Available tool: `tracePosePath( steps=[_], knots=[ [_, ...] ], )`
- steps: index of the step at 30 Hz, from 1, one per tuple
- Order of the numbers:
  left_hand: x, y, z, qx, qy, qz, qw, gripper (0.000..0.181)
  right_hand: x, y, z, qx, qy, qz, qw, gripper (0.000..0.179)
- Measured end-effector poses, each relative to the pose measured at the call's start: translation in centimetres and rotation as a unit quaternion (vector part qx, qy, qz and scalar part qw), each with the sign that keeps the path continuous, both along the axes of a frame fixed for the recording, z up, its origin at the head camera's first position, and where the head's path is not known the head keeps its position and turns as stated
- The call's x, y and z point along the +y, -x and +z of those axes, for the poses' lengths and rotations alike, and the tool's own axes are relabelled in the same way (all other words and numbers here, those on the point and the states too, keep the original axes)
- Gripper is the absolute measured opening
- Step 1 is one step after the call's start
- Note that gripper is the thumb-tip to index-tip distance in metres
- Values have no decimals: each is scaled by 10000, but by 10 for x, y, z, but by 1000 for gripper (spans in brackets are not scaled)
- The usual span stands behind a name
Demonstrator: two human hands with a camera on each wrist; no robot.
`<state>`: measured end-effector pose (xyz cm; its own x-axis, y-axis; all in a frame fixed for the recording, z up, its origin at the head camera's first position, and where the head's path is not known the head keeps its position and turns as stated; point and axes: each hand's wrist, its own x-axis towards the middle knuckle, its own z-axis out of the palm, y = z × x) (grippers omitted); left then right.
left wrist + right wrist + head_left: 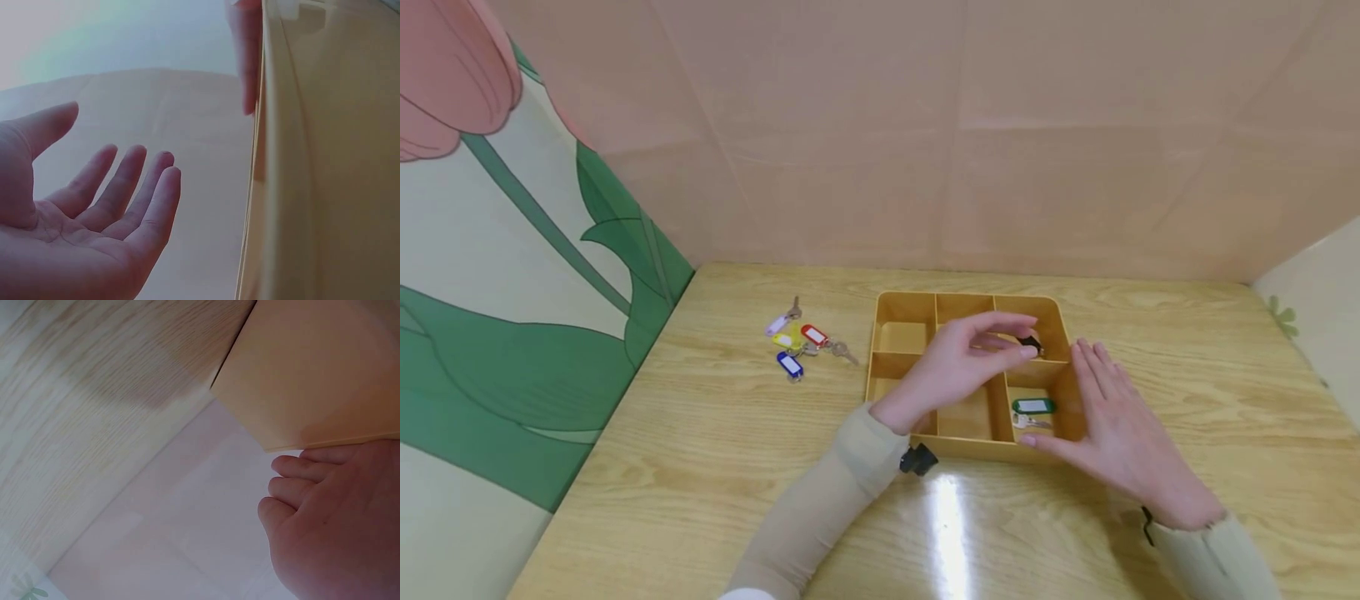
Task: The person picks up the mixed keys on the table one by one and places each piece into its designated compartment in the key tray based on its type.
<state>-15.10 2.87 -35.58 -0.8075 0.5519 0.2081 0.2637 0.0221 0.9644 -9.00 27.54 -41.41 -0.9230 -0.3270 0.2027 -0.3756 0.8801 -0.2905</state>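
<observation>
My left hand (951, 358) is above the yellow-orange compartment box (970, 447), its thumb and fingers apart. The left wrist view shows nothing between them. Just past the fingertips, a small black item (1032, 342), partly hidden, appears in the back right compartment. In the front right compartment lie a green key tag (1033, 406) and a silver key (1030, 422). My right hand (1123, 425) rests its straight fingers along the box's right wall, with the thumb at the front rim. The right wrist view shows these fingers (300, 469) against the wall.
Left of the box on the wooden table (700, 467) lie a red key tag (814, 335), a yellow key tag (787, 341), a blue key tag (790, 364) and a pale purple key tag (777, 325), with keys among them. A pinkish covering (850, 167) stands behind the table.
</observation>
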Motion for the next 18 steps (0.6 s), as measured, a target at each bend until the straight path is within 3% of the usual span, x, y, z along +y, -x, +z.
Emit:
tracePosePath(
  steps=[11,18],
  knots=[
    [-18,0,0,187,3,178,9997,37,0,-2,0,-8,-34,-31,10000,128],
    [-31,3,2,48,-188,431,9989,33,0,-2,1,-45,-56,-41,10000,129]
  ],
)
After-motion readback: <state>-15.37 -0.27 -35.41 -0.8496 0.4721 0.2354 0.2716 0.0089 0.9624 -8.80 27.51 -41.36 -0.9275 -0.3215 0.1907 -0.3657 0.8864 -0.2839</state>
